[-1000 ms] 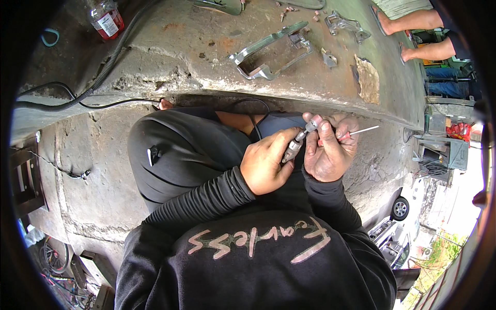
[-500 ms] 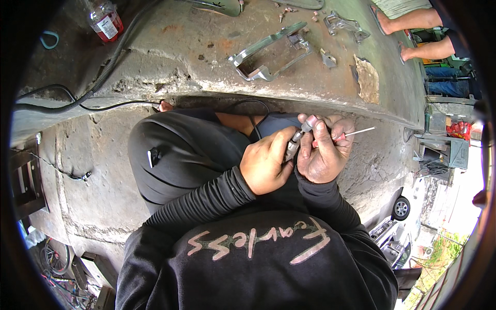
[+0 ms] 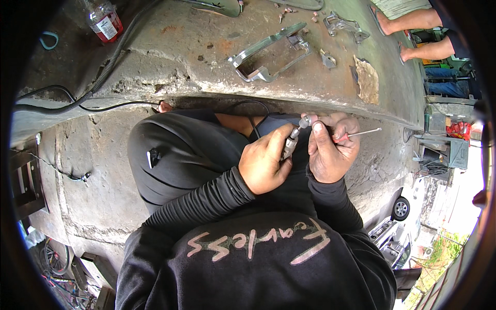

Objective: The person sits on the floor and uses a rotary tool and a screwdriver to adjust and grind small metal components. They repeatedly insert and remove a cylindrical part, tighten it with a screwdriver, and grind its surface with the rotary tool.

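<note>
The left hand holds a slim metal tool toward a small part at the fingertips of the right hand, which also grips a red-handled screwdriver.

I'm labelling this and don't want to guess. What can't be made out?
Head view:
Metal tool: partly hidden by the left hand.
Red-handled tool: handle mostly covered by the right hand.
Other person: upper body cut off by the right edge.
Small bits on the slab: too small to identify.

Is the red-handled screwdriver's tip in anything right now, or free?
Free: the red-handled screwdriver sticks out from the right hand, its bare tip touching nothing visible.
</note>
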`<state>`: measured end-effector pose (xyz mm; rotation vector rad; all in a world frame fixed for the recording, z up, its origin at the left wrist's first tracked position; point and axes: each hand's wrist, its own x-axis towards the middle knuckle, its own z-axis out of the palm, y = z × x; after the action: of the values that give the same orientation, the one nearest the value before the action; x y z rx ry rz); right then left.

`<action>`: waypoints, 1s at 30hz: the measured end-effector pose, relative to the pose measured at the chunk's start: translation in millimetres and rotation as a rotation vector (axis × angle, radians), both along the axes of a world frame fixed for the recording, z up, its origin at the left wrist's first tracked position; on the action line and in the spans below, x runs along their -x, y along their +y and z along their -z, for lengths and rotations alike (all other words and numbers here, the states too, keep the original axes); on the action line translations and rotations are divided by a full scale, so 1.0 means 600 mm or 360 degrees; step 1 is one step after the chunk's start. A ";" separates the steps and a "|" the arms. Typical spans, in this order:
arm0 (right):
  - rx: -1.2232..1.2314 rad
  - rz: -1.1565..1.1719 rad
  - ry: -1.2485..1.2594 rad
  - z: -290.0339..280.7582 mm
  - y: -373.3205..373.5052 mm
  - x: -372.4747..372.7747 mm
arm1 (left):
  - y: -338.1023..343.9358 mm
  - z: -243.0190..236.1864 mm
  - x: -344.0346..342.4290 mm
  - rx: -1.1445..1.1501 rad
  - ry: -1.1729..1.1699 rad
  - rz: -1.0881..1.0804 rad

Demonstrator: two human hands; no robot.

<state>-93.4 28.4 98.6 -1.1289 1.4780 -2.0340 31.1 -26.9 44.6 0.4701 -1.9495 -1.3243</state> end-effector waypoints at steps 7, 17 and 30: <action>0.0317 0.0022 0.0192 0.020 -0.007 0.001 | 0.000 -0.007 -0.002 -0.0014 -0.0068 0.0034; 0.0074 0.0002 0.1233 -0.010 -0.001 0.029 | -0.002 -0.007 -0.003 0.0010 0.0041 0.0053; -0.0193 -0.0235 0.1300 -0.055 -0.004 0.048 | 0.000 -0.010 -0.005 0.0021 -0.0004 0.0095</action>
<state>-122.1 25.9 131.6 -2.0837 1.7463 -1.4001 34.0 -27.2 50.5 0.4105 -1.9870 -1.3479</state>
